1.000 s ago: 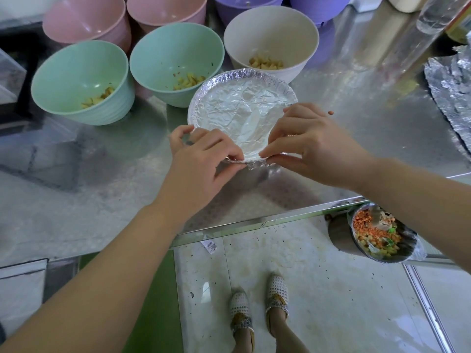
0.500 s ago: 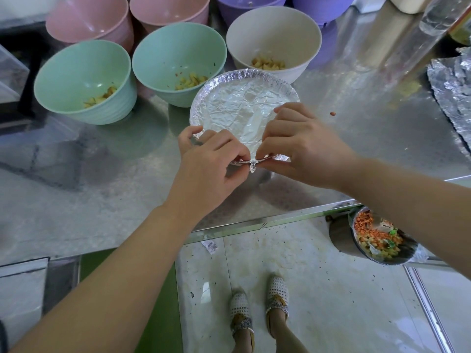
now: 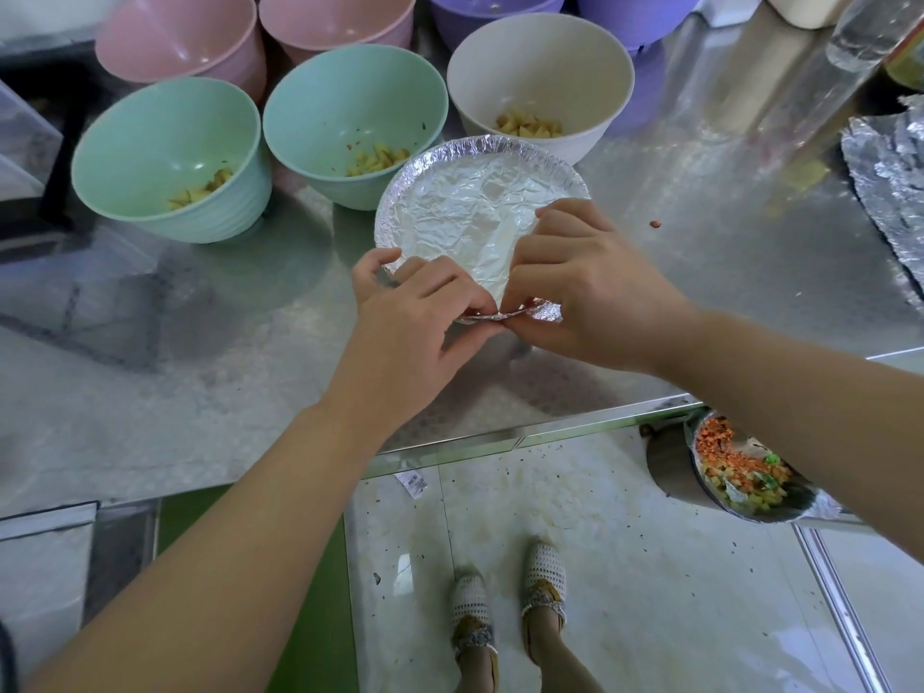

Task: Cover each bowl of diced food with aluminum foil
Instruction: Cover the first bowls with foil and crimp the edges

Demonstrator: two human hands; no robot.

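From my station I see the foil-covered bowl (image 3: 470,207) near the front edge of the steel table (image 3: 200,367). It sits just in front of a ribbed green bowl (image 3: 165,162), a smooth green bowl (image 3: 350,107) and a white bowl (image 3: 540,67), each uncovered with diced pieces at the bottom. The left hand (image 3: 415,332) has curled fingers, pinching the foil rim at the near side. The right hand (image 3: 595,297) pinches the same rim just beside it, fingertips almost meeting. The bowl under the foil is hidden, so I cannot tell its colour. A loose foil sheet (image 3: 890,182) lies far right.
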